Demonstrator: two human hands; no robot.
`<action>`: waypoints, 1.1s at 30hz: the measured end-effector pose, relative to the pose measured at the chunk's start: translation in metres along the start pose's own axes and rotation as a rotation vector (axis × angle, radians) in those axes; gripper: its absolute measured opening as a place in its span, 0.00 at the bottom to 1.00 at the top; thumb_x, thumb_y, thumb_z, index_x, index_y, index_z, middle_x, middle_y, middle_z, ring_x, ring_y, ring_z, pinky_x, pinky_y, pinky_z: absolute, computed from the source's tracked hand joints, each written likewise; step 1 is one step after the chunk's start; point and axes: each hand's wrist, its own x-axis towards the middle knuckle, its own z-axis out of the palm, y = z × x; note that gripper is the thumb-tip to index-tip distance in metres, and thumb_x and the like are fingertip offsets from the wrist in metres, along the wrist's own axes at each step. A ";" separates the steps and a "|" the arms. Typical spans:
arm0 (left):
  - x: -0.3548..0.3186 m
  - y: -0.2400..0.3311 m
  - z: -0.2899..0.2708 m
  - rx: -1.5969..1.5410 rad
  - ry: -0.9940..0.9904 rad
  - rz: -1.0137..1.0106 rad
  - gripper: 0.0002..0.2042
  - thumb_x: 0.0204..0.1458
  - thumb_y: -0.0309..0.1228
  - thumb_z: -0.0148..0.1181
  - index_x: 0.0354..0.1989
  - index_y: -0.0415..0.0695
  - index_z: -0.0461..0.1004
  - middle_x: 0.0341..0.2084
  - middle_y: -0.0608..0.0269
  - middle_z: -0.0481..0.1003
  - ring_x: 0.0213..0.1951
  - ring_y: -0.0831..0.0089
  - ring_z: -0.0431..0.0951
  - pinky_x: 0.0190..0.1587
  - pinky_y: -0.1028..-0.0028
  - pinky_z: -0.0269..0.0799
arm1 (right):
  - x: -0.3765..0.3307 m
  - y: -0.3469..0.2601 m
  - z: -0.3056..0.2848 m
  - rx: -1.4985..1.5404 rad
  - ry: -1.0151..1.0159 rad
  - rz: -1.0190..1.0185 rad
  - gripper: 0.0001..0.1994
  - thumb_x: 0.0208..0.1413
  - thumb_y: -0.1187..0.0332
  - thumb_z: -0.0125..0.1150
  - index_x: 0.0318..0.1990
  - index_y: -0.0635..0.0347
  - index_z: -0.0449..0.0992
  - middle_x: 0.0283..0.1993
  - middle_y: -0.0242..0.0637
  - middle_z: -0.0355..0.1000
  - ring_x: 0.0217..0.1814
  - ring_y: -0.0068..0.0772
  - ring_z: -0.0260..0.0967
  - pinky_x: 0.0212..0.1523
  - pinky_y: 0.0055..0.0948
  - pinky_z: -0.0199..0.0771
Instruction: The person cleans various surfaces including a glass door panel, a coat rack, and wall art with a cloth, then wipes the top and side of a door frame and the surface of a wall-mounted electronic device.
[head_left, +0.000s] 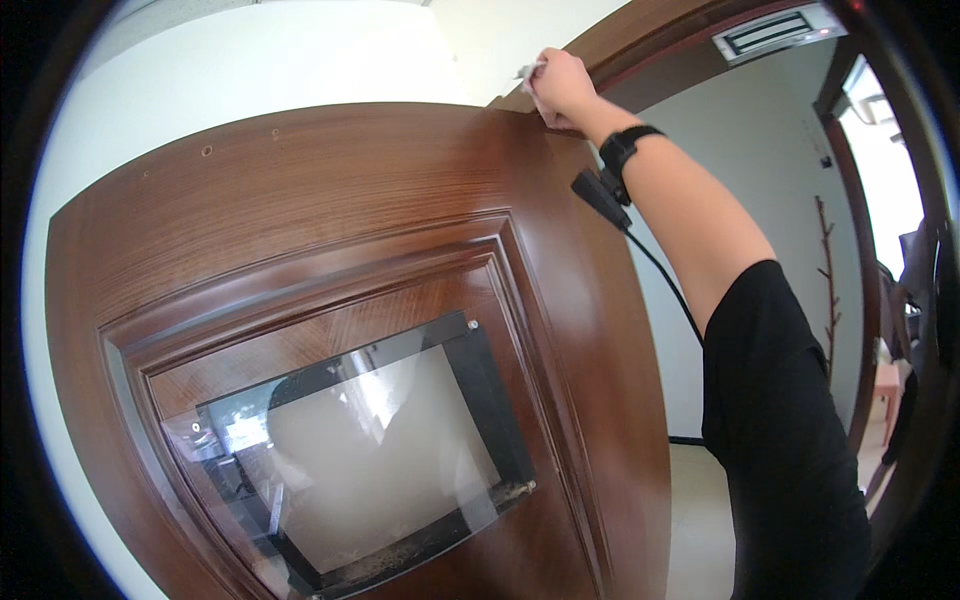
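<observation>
My right hand (563, 84) reaches up to the top corner of the brown wooden door (585, 330), beside the door frame. Its fingers are closed on a crumpled pale cloth (545, 112), part of which hangs down against the door's top edge. A small whitish bit sticks out past the fingertips; I cannot make out what it is. Around the wrist sits a black strap (622, 146), with a black plug-like piece (600, 200) and a cable hanging from it. My left hand is out of view.
A clear panel with a black border (385, 450) is fixed to the door. The brown door frame (640, 50) runs overhead, with a metal plate (780, 36) on it. Through the doorway stand a branching coat stand (828, 270) and a pinkish stool (887, 385).
</observation>
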 end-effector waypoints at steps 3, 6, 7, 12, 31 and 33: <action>-0.015 0.012 0.020 0.056 -0.023 0.049 0.30 0.65 0.50 0.37 0.60 0.34 0.64 0.51 0.54 0.72 0.52 0.65 0.70 0.55 0.63 0.66 | 0.020 -0.002 0.032 -0.033 -0.062 -0.106 0.09 0.57 0.66 0.57 0.36 0.64 0.77 0.38 0.52 0.78 0.40 0.51 0.77 0.42 0.40 0.78; -0.028 0.009 0.026 0.102 -0.042 0.073 0.29 0.65 0.49 0.36 0.59 0.34 0.64 0.51 0.53 0.72 0.52 0.65 0.70 0.55 0.62 0.66 | 0.018 -0.004 0.055 -0.298 -0.488 -0.169 0.16 0.58 0.60 0.53 0.46 0.61 0.78 0.51 0.50 0.75 0.53 0.51 0.73 0.53 0.38 0.73; -0.027 0.007 0.032 0.106 -0.063 0.085 0.29 0.65 0.49 0.36 0.59 0.33 0.64 0.51 0.53 0.72 0.52 0.64 0.70 0.55 0.62 0.66 | 0.027 0.011 0.060 -0.543 -0.619 -0.259 0.19 0.59 0.58 0.51 0.51 0.61 0.77 0.55 0.50 0.73 0.56 0.52 0.71 0.56 0.38 0.71; -0.040 0.000 0.036 0.154 -0.065 0.102 0.28 0.65 0.47 0.36 0.59 0.33 0.64 0.51 0.51 0.72 0.52 0.63 0.69 0.55 0.62 0.66 | 0.010 -0.003 0.069 -0.211 -0.384 -0.035 0.29 0.59 0.51 0.43 0.49 0.72 0.75 0.50 0.61 0.73 0.52 0.58 0.72 0.55 0.42 0.70; -0.015 -0.047 -0.073 0.165 -0.305 0.188 0.25 0.65 0.41 0.34 0.57 0.30 0.64 0.50 0.46 0.71 0.52 0.59 0.69 0.57 0.61 0.64 | -0.020 -0.284 0.073 0.269 -0.515 -0.056 0.27 0.60 0.52 0.36 0.14 0.59 0.66 0.12 0.36 0.60 0.15 0.32 0.58 0.20 0.35 0.60; -0.015 -0.051 -0.092 0.153 -0.346 0.195 0.24 0.65 0.40 0.34 0.57 0.30 0.64 0.50 0.45 0.71 0.52 0.58 0.69 0.57 0.61 0.64 | -0.018 -0.328 0.071 0.266 -0.514 -0.070 0.26 0.60 0.53 0.36 0.13 0.58 0.64 0.12 0.36 0.60 0.14 0.33 0.58 0.19 0.35 0.59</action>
